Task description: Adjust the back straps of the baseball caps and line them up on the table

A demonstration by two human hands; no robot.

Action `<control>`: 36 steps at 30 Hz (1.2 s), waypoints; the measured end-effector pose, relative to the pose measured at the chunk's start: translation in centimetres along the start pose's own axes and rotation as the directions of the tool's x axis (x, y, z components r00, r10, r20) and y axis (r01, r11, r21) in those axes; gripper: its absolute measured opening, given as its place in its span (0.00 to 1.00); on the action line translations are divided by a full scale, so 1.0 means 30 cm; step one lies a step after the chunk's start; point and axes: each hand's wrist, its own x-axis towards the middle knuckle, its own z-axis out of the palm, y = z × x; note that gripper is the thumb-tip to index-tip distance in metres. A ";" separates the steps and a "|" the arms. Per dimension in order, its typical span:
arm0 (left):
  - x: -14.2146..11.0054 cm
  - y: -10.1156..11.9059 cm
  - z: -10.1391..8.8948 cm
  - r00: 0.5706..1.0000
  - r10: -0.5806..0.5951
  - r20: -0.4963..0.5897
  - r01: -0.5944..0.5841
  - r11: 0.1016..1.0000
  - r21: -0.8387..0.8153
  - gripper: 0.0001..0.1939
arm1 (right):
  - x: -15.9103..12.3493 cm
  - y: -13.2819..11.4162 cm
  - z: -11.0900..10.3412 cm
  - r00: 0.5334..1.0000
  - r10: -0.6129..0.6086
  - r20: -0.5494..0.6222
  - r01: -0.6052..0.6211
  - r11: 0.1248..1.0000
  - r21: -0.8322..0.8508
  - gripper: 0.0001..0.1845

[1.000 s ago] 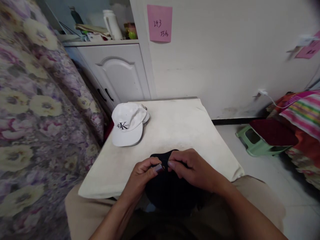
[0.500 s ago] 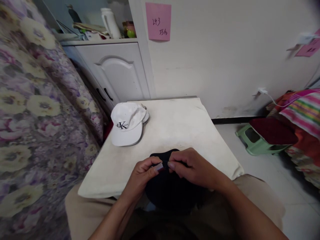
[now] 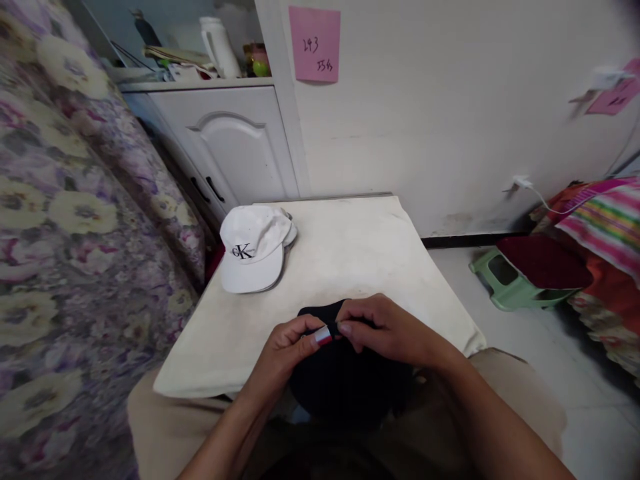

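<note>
left hand [image 3: 295,345]: pinching metal piece [image 3: 323,335] | right hand [image 3: 380,328]: narrow pinch, contents unclear | black cap [image 3: 345,390]: under both hands | risk: metal piece could slip, grip looking shallow

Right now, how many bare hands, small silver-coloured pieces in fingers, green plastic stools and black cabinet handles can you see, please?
Bare hands (left hand, right hand): 2
Small silver-coloured piece: 1
Green plastic stool: 1
Black cabinet handles: 2
Total: 6
</note>
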 end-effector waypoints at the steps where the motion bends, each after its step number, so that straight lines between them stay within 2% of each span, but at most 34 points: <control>1: 0.000 -0.001 0.000 1.000 -0.001 -0.003 0.001 1.000 -0.004 0.12 | 0.000 0.001 0.000 1.000 -0.003 0.000 0.003 1.000 0.008 0.09; 14: -0.001 -0.002 0.001 0.999 -0.016 0.049 0.016 1.000 -0.001 0.09 | 0.019 0.019 -0.006 0.999 -0.002 0.048 -0.004 0.994 0.113 0.09; 29: 0.000 0.008 0.003 0.998 -0.002 0.067 0.000 1.000 0.028 0.09 | 0.030 0.040 -0.007 0.996 0.029 0.079 -0.042 0.987 0.157 0.08; 36: -0.001 0.010 0.011 0.996 -0.021 0.086 0.019 1.000 0.024 0.10 | 0.029 0.052 -0.013 0.993 0.027 0.112 -0.040 0.992 0.117 0.06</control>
